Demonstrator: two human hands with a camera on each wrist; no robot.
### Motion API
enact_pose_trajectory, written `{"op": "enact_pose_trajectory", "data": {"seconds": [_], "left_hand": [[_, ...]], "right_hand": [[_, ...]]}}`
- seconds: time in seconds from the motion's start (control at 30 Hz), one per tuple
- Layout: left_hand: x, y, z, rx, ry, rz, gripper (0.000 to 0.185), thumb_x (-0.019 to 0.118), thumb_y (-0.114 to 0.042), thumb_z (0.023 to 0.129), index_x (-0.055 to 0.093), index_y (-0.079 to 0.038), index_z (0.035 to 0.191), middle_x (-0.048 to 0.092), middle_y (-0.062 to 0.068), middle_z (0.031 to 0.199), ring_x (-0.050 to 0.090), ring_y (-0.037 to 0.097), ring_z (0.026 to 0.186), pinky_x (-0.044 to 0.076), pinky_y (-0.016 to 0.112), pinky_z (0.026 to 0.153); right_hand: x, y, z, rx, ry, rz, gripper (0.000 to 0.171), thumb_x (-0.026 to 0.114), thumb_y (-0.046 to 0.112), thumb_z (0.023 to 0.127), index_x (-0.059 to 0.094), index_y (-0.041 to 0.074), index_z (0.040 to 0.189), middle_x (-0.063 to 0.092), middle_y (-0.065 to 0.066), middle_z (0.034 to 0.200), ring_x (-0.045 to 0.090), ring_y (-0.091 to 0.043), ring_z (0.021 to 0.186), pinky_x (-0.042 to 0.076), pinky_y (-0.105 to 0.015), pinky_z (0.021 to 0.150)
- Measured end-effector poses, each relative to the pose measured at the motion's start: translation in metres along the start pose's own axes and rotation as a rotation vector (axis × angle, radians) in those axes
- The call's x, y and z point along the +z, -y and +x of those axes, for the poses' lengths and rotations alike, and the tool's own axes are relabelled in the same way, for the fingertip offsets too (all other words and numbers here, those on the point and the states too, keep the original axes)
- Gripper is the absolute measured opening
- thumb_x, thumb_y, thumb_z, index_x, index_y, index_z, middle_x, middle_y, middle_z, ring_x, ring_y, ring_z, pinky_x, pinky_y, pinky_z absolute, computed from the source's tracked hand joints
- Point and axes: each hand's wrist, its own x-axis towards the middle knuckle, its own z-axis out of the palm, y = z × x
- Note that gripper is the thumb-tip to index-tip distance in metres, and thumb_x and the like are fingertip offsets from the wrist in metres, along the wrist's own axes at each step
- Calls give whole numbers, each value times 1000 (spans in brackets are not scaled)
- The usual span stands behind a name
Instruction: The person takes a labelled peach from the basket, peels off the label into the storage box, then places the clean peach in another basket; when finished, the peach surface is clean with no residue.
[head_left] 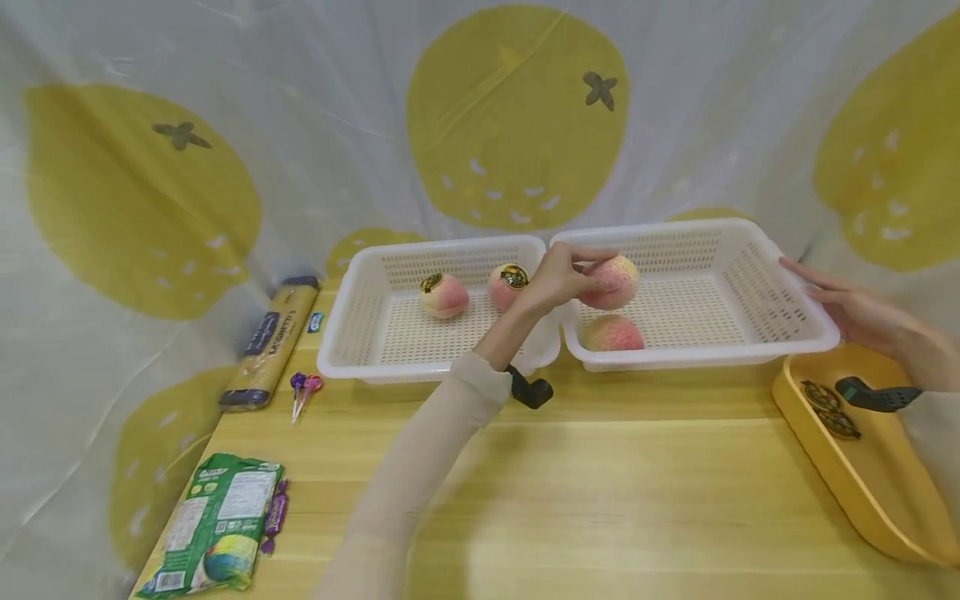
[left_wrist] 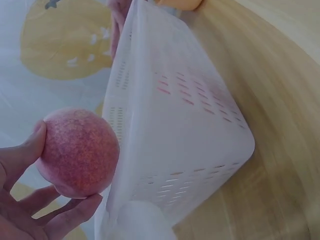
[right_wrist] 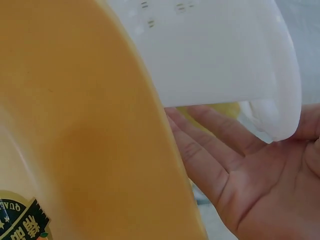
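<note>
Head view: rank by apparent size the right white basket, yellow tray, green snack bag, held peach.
1. right white basket
2. yellow tray, partly cut off by the frame, so unsure against the basket
3. green snack bag, nearer the camera
4. held peach, in the left hand

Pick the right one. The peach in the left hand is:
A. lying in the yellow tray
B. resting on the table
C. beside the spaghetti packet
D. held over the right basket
D: the left hand grips the peach above the right basket, where another peach already lies.
</note>
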Motion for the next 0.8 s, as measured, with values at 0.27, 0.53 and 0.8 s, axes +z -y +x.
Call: {"op": "enact_pose_trajectory", "data": {"seconds": [0.27, 0.53, 0.8], "left_hand": [[12, 7, 28, -54, -3, 140, 40, 81, -6, 88, 74, -7, 127, 71, 8, 135, 50, 7, 100, 39, 15, 68], [30, 22, 41, -111, 4, 191, 42, 83, -8, 87, 74, -12, 128, 69, 8, 138, 31, 6, 64, 32, 18, 55], [30, 23, 46, -97, 109, 393, 47, 73, -12, 97, 63, -9, 142, 70, 20, 130, 46, 4, 73, 38, 15, 65]], "right_hand": [[-1, -2, -2, 2, -13, 19, 61, 14, 12, 114, -11, 41, 161, 59, 27, 141, 68, -8, 118, 62, -36, 83], [1, -7, -6, -7, -5, 11, 59, 12, 13, 114, -12, 39, 161, 57, 30, 142, 66, -5, 120, 60, -33, 87], [3, -5, -5, 4, -79, -59, 59, 17, 15, 115, -7, 41, 163, 59, 30, 138, 68, -5, 116, 61, -33, 83]]}}
